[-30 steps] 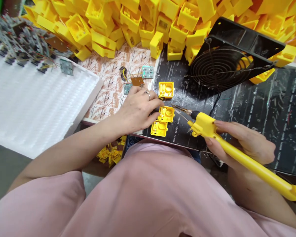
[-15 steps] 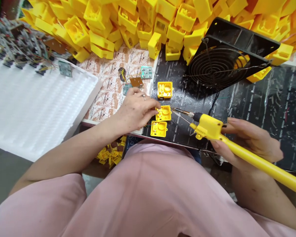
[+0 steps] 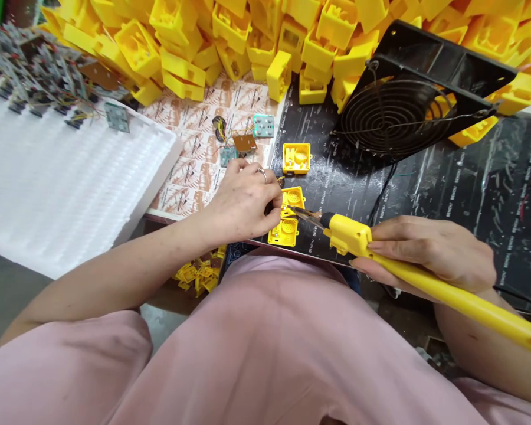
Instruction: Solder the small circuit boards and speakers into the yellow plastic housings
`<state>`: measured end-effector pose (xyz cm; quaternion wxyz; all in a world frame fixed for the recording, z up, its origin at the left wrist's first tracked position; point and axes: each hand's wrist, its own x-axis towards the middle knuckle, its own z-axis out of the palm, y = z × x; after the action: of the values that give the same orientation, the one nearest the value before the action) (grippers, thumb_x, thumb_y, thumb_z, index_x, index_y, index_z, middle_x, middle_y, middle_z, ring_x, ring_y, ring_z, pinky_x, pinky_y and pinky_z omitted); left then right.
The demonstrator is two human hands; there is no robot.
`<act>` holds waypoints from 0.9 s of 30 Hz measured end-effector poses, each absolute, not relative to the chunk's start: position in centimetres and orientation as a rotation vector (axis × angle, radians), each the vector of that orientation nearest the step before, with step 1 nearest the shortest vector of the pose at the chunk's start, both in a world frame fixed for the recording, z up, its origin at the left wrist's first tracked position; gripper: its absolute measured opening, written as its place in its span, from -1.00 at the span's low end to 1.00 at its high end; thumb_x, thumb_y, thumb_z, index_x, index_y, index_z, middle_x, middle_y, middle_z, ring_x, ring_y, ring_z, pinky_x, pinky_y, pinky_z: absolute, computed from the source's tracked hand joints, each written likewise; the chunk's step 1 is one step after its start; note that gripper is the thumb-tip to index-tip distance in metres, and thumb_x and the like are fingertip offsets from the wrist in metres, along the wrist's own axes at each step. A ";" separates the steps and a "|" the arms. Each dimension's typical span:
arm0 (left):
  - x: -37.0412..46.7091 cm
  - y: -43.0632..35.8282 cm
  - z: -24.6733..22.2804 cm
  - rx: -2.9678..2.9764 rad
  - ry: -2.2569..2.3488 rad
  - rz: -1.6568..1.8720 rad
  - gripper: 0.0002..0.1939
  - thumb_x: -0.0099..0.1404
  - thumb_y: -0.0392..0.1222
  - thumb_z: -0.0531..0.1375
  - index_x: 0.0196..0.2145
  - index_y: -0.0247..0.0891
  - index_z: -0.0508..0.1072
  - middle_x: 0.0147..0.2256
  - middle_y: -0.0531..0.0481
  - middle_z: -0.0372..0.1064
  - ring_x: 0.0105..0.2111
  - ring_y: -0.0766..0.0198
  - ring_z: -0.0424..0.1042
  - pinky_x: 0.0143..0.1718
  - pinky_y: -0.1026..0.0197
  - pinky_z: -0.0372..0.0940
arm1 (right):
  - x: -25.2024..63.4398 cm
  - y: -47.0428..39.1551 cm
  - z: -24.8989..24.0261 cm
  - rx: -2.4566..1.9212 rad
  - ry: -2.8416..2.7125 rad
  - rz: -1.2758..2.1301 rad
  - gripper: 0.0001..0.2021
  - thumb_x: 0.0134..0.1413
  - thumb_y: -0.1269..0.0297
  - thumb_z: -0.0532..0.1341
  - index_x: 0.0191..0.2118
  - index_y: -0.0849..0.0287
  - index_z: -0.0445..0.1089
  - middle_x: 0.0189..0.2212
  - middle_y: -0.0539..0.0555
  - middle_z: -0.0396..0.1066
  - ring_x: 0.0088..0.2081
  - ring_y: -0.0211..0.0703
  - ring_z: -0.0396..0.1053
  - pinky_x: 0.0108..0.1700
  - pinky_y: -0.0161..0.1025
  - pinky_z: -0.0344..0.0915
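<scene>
My right hand (image 3: 438, 251) grips a yellow soldering iron (image 3: 418, 274) by its handle. Its metal tip reaches into the middle of three small open yellow plastic cases (image 3: 295, 196). At that case's left side is my left hand (image 3: 250, 198), fingers curled and pressed together; what they pinch is hidden. A small dark round part (image 3: 280, 182) shows just beyond its fingers. Nearer my body, a second yellow case (image 3: 285, 232) almost touches the middle one. Farther off lies the third yellow case (image 3: 296, 158).
Beyond my left hand lie a brown board (image 3: 245, 143), a green circuit board (image 3: 263, 126) and a wired speaker (image 3: 219, 127). A black fan (image 3: 393, 112) stands back right. Yellow cases (image 3: 181, 35) are heaped along the back. White foam (image 3: 79, 177) on the left bears wired boards.
The soldering iron has moved left, its tip going from beside the middle case to inside it. My left fingers have curled more, and the small dark part has come into view.
</scene>
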<state>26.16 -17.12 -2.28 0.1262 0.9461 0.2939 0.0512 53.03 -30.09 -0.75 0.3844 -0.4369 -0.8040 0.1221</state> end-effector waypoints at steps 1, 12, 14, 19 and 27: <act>26.2 -17.1 -2.2 2.750 0.853 0.132 -0.76 0.28 -0.22 0.12 -0.46 -0.21 0.55 -0.32 -0.09 0.56 -0.23 0.05 0.44 -0.04 -0.13 0.22 | 52.9 -29.6 -0.5 -1.036 -2.076 0.285 -0.82 0.20 0.28 0.44 -0.28 0.12 0.42 -0.47 -0.03 0.56 -0.45 -0.34 0.54 -0.39 -0.47 0.49; 26.9 -16.4 -1.7 2.781 0.818 -0.040 -0.76 0.25 -0.20 0.10 -0.46 -0.24 0.54 -0.36 -0.13 0.54 -0.21 -0.03 0.46 -0.07 -0.16 0.24 | 52.9 -27.7 1.7 -0.835 -2.322 0.351 -0.84 0.17 0.49 0.42 -0.18 0.25 0.46 -0.38 0.09 0.56 -0.36 -0.22 0.55 -0.32 -0.29 0.51; 27.0 -16.4 -1.6 2.782 0.823 -0.068 -0.74 0.26 -0.19 0.09 -0.46 -0.24 0.55 -0.35 -0.14 0.54 -0.20 -0.06 0.47 -0.07 -0.18 0.24 | 53.3 -28.3 2.1 -0.955 -2.269 0.391 -0.91 0.25 0.42 0.37 -0.19 0.17 0.45 -0.37 0.05 0.55 -0.34 -0.26 0.54 -0.31 -0.30 0.51; 27.1 -16.3 -1.5 2.778 0.820 -0.095 -0.74 0.27 -0.19 0.10 -0.45 -0.24 0.56 -0.32 -0.14 0.57 -0.18 -0.06 0.47 -0.07 -0.16 0.25 | 54.2 -29.8 1.4 -1.110 -2.145 0.410 -0.85 0.39 0.24 0.27 -0.28 0.07 0.42 -0.45 -0.02 0.49 -0.37 -0.31 0.54 -0.32 -0.36 0.50; 27.1 -16.2 -1.5 2.766 0.804 -0.060 -0.78 0.23 -0.21 0.12 -0.49 -0.23 0.54 -0.37 -0.14 0.54 -0.21 -0.03 0.46 -0.09 -0.12 0.27 | 53.5 -29.6 0.6 -1.009 -2.148 0.370 -0.86 0.20 0.40 0.41 -0.25 0.12 0.43 -0.45 -0.02 0.52 -0.38 -0.30 0.54 -0.34 -0.39 0.49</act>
<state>27.09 -16.16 -1.54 0.1301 0.9519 0.2766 -0.0207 53.52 -29.59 0.62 0.3616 -0.3918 -0.8337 0.1438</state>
